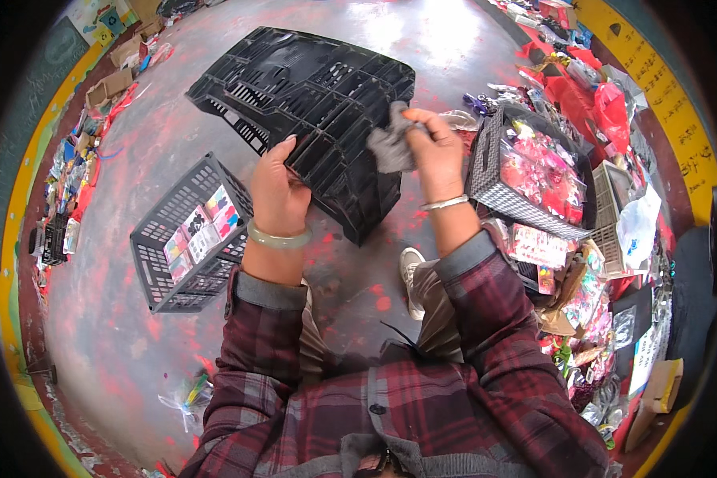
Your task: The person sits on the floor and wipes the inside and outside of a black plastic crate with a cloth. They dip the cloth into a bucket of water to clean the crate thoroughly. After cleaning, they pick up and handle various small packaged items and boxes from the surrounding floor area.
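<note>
wiping the black crate (pixel 319 111) held up at twelve o'clock, i judge: my left hand (pixel 279 187) clenches its near edge, my right hand (pixel 434 151) pinches a grey rag (pixel 390 147), needing fresh passes next.

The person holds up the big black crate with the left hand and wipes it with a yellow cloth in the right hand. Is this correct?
Not quite: the cloth is grey, not yellow. The head view shows the left hand holding the black crate while the right hand presses the grey cloth against it.
</note>
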`<state>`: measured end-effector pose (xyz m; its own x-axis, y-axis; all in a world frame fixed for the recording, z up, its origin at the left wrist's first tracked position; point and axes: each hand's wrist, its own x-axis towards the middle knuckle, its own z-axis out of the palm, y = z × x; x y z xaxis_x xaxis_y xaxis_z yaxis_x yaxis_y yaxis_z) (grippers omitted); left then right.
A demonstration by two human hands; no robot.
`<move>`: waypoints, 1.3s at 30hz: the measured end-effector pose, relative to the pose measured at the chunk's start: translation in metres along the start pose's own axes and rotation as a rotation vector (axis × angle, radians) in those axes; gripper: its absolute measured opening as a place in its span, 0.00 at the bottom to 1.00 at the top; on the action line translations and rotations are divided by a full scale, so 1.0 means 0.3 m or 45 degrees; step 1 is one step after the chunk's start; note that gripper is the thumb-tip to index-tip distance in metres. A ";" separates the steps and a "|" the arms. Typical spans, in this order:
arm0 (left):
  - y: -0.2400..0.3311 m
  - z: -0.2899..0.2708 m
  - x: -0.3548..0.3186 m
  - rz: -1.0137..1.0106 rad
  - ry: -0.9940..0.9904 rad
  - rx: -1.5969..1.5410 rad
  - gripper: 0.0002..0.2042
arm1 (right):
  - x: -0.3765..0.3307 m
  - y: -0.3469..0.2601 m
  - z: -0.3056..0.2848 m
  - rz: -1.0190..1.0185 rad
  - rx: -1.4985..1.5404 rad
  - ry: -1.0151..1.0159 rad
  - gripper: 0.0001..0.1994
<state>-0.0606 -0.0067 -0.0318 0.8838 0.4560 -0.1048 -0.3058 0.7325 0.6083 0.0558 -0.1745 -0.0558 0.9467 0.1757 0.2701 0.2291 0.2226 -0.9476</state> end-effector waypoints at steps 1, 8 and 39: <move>-0.006 0.004 0.025 -0.011 0.001 0.019 0.09 | -0.011 0.014 0.021 -0.129 -0.222 -0.010 0.12; -0.056 0.034 0.063 0.006 0.028 0.089 0.05 | -0.090 0.067 0.061 -0.670 -0.534 0.189 0.12; -0.101 0.071 0.063 0.070 -0.078 0.036 0.09 | -0.145 0.052 0.013 -0.051 -0.287 -0.189 0.15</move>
<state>-0.0272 -0.0312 -0.0354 0.8864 0.4624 -0.0230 -0.3448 0.6924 0.6337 0.0173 -0.1749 -0.0816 0.8961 0.3134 0.3142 0.3258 0.0162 -0.9453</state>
